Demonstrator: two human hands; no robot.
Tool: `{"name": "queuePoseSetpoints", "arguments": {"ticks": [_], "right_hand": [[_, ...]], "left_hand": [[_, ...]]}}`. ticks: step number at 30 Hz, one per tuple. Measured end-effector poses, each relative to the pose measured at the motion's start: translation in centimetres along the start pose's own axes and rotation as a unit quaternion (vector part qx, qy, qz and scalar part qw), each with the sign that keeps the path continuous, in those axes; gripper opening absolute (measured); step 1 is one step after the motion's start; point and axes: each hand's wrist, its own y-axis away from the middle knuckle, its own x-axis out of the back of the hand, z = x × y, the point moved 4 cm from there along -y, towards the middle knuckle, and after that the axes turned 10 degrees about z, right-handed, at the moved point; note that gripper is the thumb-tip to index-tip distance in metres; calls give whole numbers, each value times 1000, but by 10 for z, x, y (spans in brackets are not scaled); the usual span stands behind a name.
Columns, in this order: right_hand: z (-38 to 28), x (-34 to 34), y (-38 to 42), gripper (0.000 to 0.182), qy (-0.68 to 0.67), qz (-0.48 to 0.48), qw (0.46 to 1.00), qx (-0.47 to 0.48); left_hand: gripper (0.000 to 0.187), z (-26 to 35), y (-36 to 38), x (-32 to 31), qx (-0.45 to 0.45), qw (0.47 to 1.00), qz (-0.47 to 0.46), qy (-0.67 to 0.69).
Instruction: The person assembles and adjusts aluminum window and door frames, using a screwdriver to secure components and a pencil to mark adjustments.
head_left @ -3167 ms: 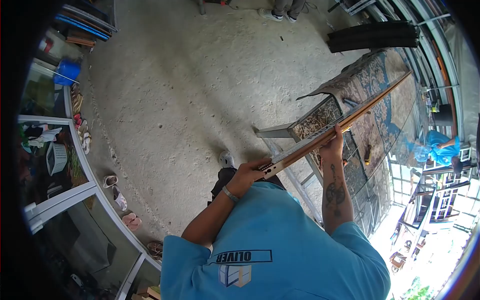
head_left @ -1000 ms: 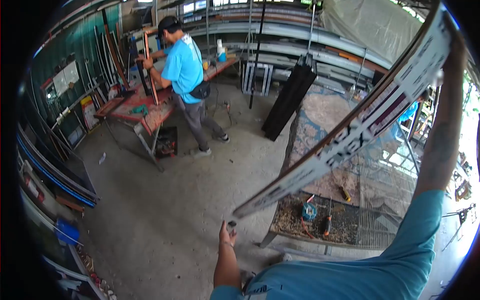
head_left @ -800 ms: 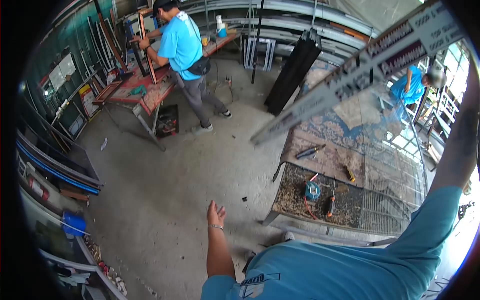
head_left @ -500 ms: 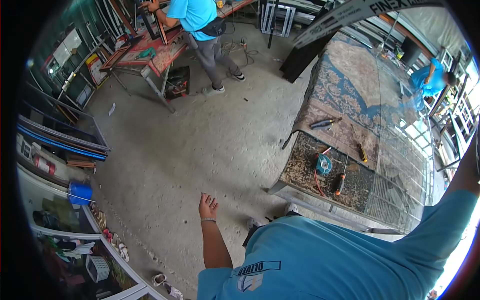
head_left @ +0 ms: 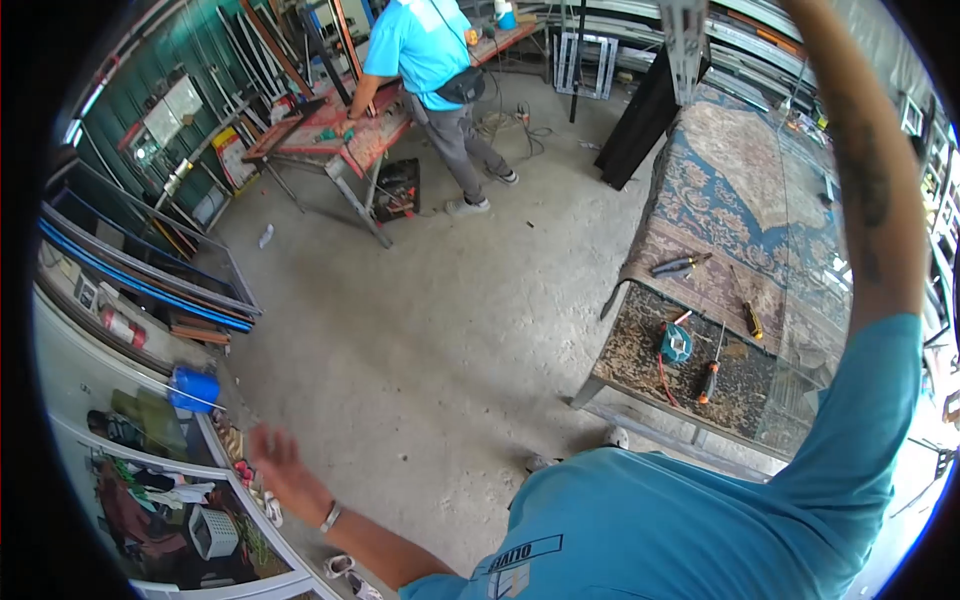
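My left hand (head_left: pixel 287 467) is stretched out to the left over the floor, smeared by motion, with its fingers apart and nothing seen in it. Shoes near the glass-fronted cabinet lie closest to it. My right arm (head_left: pixel 880 190) is raised high, and its hand is cut off by the top edge. Near that raised arm a long pale metal strip (head_left: pixel 685 50) hangs down from the top edge; what holds it is hidden. Below stands a carpet-covered workbench (head_left: pixel 690 215) with pliers (head_left: pixel 680 265), two screwdrivers (head_left: pixel 711 375) and a teal round tool (head_left: pixel 676 343).
A co-worker (head_left: pixel 425 60) in a blue shirt stands at a red-topped table (head_left: pixel 385 135). A black toolbox (head_left: pixel 398 190) sits beneath it. Window frames (head_left: pixel 150 250) lean at the left, with a blue bucket (head_left: pixel 193 389) below. A dark panel (head_left: pixel 650 120) stands beside the workbench.
My left hand has swung out to the left. My right arm has risen, and the lettered strip has turned from slanting to hanging upright. The co-worker's arm has lowered toward the table.
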Motion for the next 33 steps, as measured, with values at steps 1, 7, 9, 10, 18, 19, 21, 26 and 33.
{"name": "queuePoseSetpoints", "arguments": {"ticks": [1,7,9,10,18,19,21,26,33], "right_hand": [[22,-9,0,60,63,-60,996,32],[67,-78,103,42,154,-159,957,188],[84,-94,147,41,127,-211,946,212],[92,-99,170,38,131,-254,935,210],[134,-76,310,35,93,-319,913,237],[136,-69,317,36,86,-339,909,227],[147,-57,334,36,88,-380,896,212],[183,-25,373,36,70,-397,893,198],[282,10,435,47,74,-506,856,75]], "left_hand": [[59,36,-5,-2,-65,998,-14,9],[60,166,-17,27,-180,952,-27,245],[80,178,-14,24,-171,951,100,236],[92,171,-19,37,-145,954,63,255],[72,69,15,114,48,937,282,201],[61,51,26,120,87,934,318,135],[52,22,46,138,125,926,352,60],[37,-25,65,187,146,897,405,99],[38,-27,139,103,201,867,434,141]]}}
